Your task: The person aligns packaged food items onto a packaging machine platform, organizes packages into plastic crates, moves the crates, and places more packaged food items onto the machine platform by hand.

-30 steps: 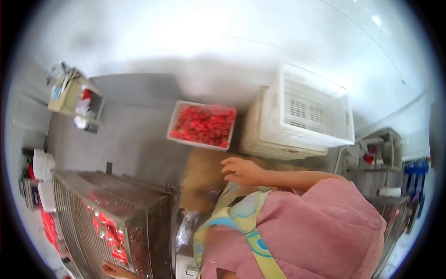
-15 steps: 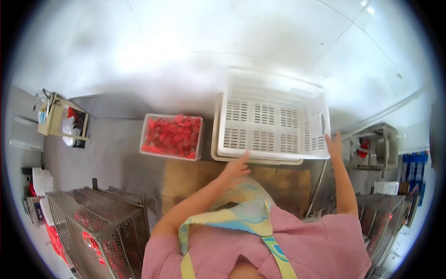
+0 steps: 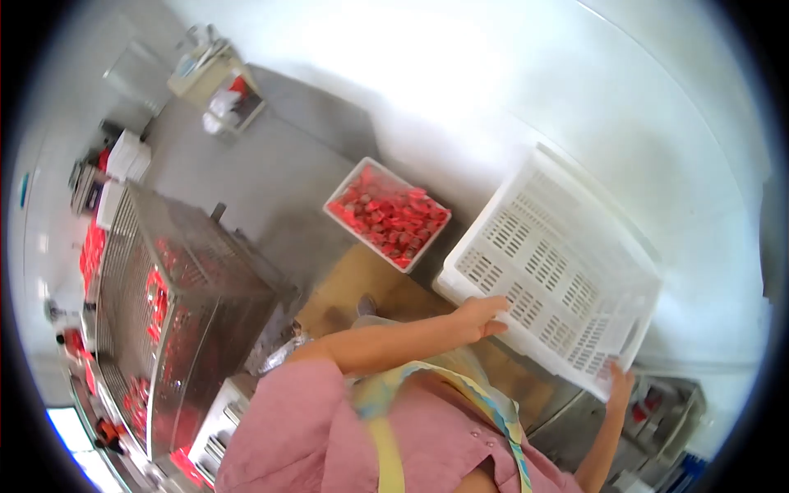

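A white plastic crate (image 3: 546, 264) with slotted walls and base sits at the right, slightly tilted, on top of another pale crate (image 3: 448, 289) whose edge peeks out below. Nothing shows inside the upper crate. My left hand (image 3: 481, 319) is at its near rim, fingers curled over the edge and thumb below. At the near right corner, my right hand (image 3: 618, 386) grips the end wall beside the handle slot. Left of the crates, a white bin (image 3: 327, 204) is filled with small red-wrapped packets (image 3: 393, 214).
A perforated metal cart (image 3: 209, 329) with red packets inside stands at the left. A small cream table (image 3: 197, 80) is at the upper left, by the white wall (image 3: 427, 57). Brown boards (image 3: 353, 283) lie on the grey floor. A metal-framed stand (image 3: 670, 411) is at lower right.
My view has swung round, so the scene appears turned clockwise. My left hand has come onto the crate's near rim; my right hand stays at its right end.
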### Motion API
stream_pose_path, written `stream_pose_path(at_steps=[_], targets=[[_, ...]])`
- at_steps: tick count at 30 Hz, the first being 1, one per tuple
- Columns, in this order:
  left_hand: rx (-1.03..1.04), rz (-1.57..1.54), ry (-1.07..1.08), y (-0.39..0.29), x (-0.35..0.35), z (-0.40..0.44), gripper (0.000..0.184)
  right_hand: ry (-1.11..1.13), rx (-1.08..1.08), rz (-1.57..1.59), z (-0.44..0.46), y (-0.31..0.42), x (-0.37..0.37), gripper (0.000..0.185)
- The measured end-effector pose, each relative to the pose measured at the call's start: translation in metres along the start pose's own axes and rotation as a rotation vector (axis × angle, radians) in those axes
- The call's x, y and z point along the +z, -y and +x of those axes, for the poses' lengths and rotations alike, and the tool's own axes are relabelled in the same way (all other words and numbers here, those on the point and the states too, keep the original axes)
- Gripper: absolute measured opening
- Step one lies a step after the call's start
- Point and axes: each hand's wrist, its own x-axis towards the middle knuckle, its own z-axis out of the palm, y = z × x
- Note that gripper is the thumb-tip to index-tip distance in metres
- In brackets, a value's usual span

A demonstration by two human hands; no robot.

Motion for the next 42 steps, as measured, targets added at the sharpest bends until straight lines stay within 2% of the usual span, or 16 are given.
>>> stream_pose_path(at_steps=[7,12,13,16,20,21,23,26,27,29,32,33,36,37,38,42], targets=[[0.108,-0.110,-0.105,-0.092,-0.038,-0.133,0.044,0.117,-0.122,-0.160,-0.076,0.125,0.106,0.029],[0.139,-0.282,-0.237,-0.172,-0.170,-0.156,0.043,0.284,-0.229,-0.201,-0.086,0.158,0.267,0.030],[0.214,-0.327,-0.164,-0.189,-0.190,-0.166,0.043,0.296,-0.254,-0.148,-0.096,0.171,0.312,0.031],[0.282,-0.547,-0.360,-0.235,-0.268,-0.155,0.046,0.325,-0.267,-0.304,-0.100,0.187,0.438,0.031],[0.588,-0.647,-0.445,-0.232,-0.338,-0.120,0.048,0.388,-0.481,-0.544,-0.081,0.175,0.546,0.033],[0.766,-0.399,-0.750,-0.228,-0.368,-0.094,0.055,0.414,-0.496,-0.586,-0.078,0.182,0.582,0.034],[0.858,0.126,-1.180,-0.263,-0.356,-0.104,0.065,0.467,-0.554,-0.660,-0.084,0.209,0.648,0.038],[0.945,0.807,-1.189,-0.317,-0.327,-0.104,0.082,0.485,-0.706,-0.817,-0.091,0.235,0.714,0.041],[1.008,0.671,-0.835,-0.346,-0.310,-0.112,0.084,0.455,-0.765,-0.907,-0.085,0.226,0.729,0.042],[0.675,0.329,-0.472,-0.377,-0.290,-0.088,0.078,0.419,-0.896,-0.966,-0.085,0.221,0.750,0.046],[0.631,0.621,-0.541,-0.419,-0.255,-0.094,0.074,0.553,-0.840,-0.959,-0.109,0.237,0.763,0.045],[0.634,0.678,-0.682,-0.419,-0.256,-0.085,0.065,0.571,-0.875,-1.003,-0.107,0.232,0.764,0.045],[0.697,0.696,-0.813,-0.410,-0.294,-0.072,0.044,0.618,-1.037,-0.753,-0.113,0.225,0.773,0.049],[0.716,0.673,-0.924,-0.412,-0.314,-0.065,0.040,0.735,-0.937,-0.755,-0.122,0.232,0.775,0.053],[0.726,0.643,-1.029,-0.410,-0.336,-0.061,0.035,0.779,-1.008,-0.633,-0.132,0.234,0.778,0.054],[0.730,0.278,-0.733,-0.463,-0.389,-0.161,0.025,0.924,-1.160,-0.382,-0.149,0.257,0.787,0.058]])
